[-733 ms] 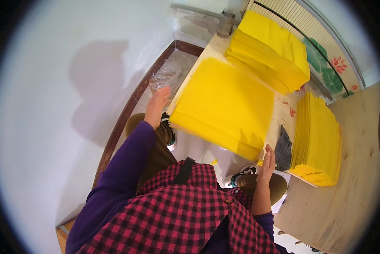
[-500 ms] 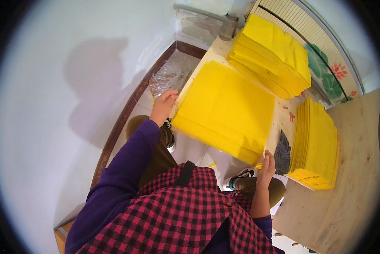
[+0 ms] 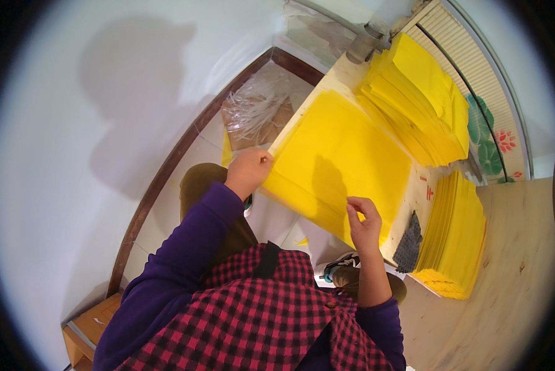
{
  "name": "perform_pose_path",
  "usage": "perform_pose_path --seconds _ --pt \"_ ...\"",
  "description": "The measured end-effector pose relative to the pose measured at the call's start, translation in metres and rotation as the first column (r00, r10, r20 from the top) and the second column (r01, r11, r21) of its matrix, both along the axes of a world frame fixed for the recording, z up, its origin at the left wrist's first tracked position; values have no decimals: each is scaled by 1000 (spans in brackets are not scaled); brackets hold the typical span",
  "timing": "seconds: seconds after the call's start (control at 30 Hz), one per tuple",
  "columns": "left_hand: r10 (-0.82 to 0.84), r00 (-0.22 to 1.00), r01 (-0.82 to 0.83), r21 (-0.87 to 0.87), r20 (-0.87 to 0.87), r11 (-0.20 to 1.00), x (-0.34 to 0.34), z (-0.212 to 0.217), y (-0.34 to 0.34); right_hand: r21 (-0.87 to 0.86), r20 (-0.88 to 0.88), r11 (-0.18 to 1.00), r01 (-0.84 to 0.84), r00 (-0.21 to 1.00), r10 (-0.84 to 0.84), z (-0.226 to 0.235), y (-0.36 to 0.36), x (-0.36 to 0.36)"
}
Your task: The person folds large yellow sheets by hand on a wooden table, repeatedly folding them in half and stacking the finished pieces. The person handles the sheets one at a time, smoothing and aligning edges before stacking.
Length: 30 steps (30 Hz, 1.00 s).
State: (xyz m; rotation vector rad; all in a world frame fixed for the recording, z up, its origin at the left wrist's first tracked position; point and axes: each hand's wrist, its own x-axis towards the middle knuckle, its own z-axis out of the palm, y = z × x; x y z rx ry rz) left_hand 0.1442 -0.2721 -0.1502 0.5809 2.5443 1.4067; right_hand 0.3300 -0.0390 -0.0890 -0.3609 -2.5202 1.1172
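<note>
At the far left a white wall [image 3: 73, 123] meets a dark wooden skirting strip [image 3: 166, 179], and beyond it a sheet of crumpled clear plastic wrap [image 3: 259, 108] lies on the floor.

Next comes the left hand [image 3: 248, 172], in a purple sleeve, with its fingers [image 3: 262, 162] curled shut on the near-left edge of the large flat yellow paper sheet [image 3: 342, 151]. That sheet lies on the pale desk [image 3: 421, 191], with its long axis running from the person's lap up and away toward the far right.

The right hand [image 3: 365, 224] sits at the sheet's near-right corner, with thumb and forefinger closed in a pinch on that edge. So the sheet lies just ahead of both hands and stretches away from them, with the two hands about equally close to it, one at each end of its near edge.

Farther right, a dark grey mesh pad [image 3: 408, 241] rests on the desk by the right hand. Above it leans a thick stack of folded yellow sheets [image 3: 419, 102], and at the far right stands a second, flat stack of yellow sheets [image 3: 453, 238] beside a pale wooden board [image 3: 518, 278].
</note>
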Motion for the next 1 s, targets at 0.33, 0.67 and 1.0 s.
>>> perform_pose_path --seconds 0.33,0.67,1.0 --pt "17 997 -9 -101 77 995 7 14 0 -114 162 969 -220 958 236 -16 -46 -120" --pt "-40 988 67 -178 150 982 4 23 2 39 241 902 -429 880 409 -24 -53 -152" --pt "44 982 -37 -42 185 998 1 17 3 165 282 836 -523 838 468 -24 -54 -161"
